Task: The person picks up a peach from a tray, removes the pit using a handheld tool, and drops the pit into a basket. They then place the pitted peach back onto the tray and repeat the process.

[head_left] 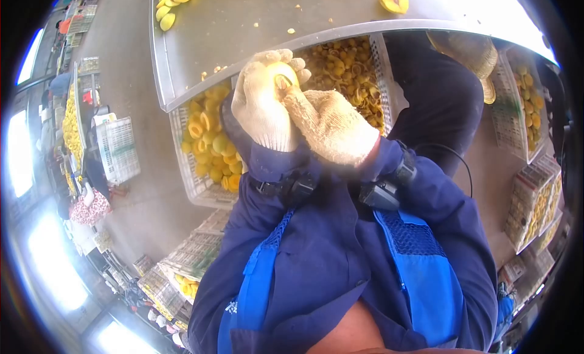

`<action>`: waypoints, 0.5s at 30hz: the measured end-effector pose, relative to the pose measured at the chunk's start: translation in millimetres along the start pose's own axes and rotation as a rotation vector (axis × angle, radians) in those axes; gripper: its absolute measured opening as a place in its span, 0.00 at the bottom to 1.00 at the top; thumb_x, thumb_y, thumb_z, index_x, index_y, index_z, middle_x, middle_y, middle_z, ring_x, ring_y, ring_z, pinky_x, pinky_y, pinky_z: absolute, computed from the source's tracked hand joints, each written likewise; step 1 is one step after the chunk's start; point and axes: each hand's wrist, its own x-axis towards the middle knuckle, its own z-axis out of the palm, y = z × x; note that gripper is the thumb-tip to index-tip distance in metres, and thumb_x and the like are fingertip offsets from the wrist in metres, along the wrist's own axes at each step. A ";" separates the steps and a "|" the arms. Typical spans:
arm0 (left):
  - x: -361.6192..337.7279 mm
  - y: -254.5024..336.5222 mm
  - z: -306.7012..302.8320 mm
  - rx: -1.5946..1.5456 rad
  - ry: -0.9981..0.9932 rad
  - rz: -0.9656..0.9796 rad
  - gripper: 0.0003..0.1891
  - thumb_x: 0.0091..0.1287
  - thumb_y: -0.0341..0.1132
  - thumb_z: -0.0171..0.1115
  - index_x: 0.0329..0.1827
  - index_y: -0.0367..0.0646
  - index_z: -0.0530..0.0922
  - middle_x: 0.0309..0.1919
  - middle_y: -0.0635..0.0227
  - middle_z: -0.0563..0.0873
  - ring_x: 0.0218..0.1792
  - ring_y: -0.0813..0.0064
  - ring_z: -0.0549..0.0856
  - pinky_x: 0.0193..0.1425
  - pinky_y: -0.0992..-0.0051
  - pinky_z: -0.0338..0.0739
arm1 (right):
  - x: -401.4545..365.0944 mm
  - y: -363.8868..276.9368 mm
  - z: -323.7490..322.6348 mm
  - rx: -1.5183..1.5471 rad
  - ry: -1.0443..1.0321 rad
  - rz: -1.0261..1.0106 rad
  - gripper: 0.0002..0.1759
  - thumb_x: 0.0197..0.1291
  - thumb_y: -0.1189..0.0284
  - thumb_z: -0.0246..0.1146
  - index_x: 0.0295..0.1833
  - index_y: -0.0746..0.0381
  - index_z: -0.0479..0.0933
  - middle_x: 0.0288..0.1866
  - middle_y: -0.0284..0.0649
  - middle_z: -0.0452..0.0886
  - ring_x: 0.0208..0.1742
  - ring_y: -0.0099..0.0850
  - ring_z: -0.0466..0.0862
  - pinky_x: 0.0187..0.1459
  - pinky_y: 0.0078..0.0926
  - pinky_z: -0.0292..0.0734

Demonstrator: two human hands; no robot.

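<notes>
My left hand (263, 104), in a whitish knit glove, cups a yellow peach (281, 73) with its fingers curled round it. Against the near side of the peach, my right hand (331, 124) presses its gloved fingertips, the rest of its fingers folded in. A small dark curved edge shows at those fingertips, and I cannot tell what it belongs to. Both hands are over my lap, just off the near edge of a metal table (243, 40). Below them, a crate of peach scraps (340, 65) is partly covered by my right hand.
Left of my knees stands a white crate (198, 194) full of peach halves (213, 150). On the table lie a cut peach (393, 0) and a cluster of yellow pieces (173, 2). More fruit crates (532, 202) stand at the right; an upright white crate (118, 150) is at the left.
</notes>
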 end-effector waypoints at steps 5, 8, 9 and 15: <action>-4.3 -6.6 7.7 -0.153 0.053 -0.055 0.21 0.86 0.44 0.60 0.58 0.29 0.83 0.53 0.45 0.91 0.50 0.49 0.94 0.52 0.54 0.96 | -6.9 10.3 7.6 0.011 0.140 -0.028 0.35 0.88 0.46 0.57 0.50 0.71 0.88 0.33 0.57 0.89 0.35 0.45 0.89 0.45 0.42 0.84; -5.5 -2.4 5.6 -0.192 0.100 -0.065 0.18 0.85 0.40 0.60 0.56 0.30 0.85 0.51 0.48 0.92 0.49 0.54 0.94 0.53 0.57 0.95 | -5.4 12.2 12.7 0.023 0.146 -0.009 0.34 0.87 0.47 0.58 0.52 0.71 0.89 0.35 0.58 0.90 0.37 0.46 0.90 0.46 0.44 0.84; -5.5 -3.0 4.8 -0.215 0.102 -0.057 0.16 0.84 0.38 0.60 0.55 0.30 0.86 0.50 0.50 0.92 0.48 0.57 0.94 0.54 0.60 0.94 | -4.1 12.2 12.9 0.003 0.148 -0.002 0.34 0.87 0.47 0.58 0.52 0.71 0.89 0.35 0.58 0.90 0.37 0.46 0.90 0.46 0.44 0.84; -5.0 -3.1 1.6 -0.182 0.053 -0.027 0.17 0.85 0.39 0.60 0.56 0.30 0.85 0.51 0.50 0.92 0.49 0.57 0.94 0.55 0.58 0.94 | -3.3 9.1 13.4 -0.003 0.127 0.012 0.34 0.87 0.47 0.58 0.52 0.71 0.88 0.38 0.59 0.91 0.40 0.49 0.91 0.49 0.46 0.84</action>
